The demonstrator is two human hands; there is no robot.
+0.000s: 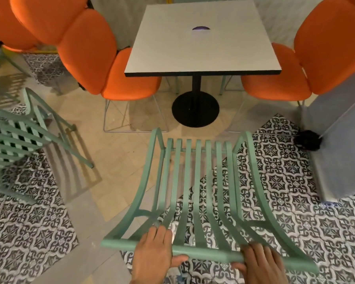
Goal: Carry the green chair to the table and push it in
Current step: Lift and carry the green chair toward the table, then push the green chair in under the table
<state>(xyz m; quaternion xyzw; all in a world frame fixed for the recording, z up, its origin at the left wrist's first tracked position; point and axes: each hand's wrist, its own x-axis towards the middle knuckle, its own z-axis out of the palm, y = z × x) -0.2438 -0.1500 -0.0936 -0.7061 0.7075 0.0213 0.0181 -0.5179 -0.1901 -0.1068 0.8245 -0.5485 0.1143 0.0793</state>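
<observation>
A green slatted metal chair (197,181) fills the lower middle of the head view, its seat pointing toward the table. My left hand (154,253) grips the chair's top back rail left of centre, fingers over the rail, thumb under it. My right hand (262,263) grips the same rail further right. The white square table (201,54) stands ahead on a black pedestal with a round black base (195,109). The chair's front edge is short of the base, apart from it.
Orange padded chairs flank the table, one on the left (111,74) and one on the right (295,74). A second green slatted chair (19,140) stands at the left. A grey wall or panel (340,150) rises at the right, with a black object (307,139) at its foot.
</observation>
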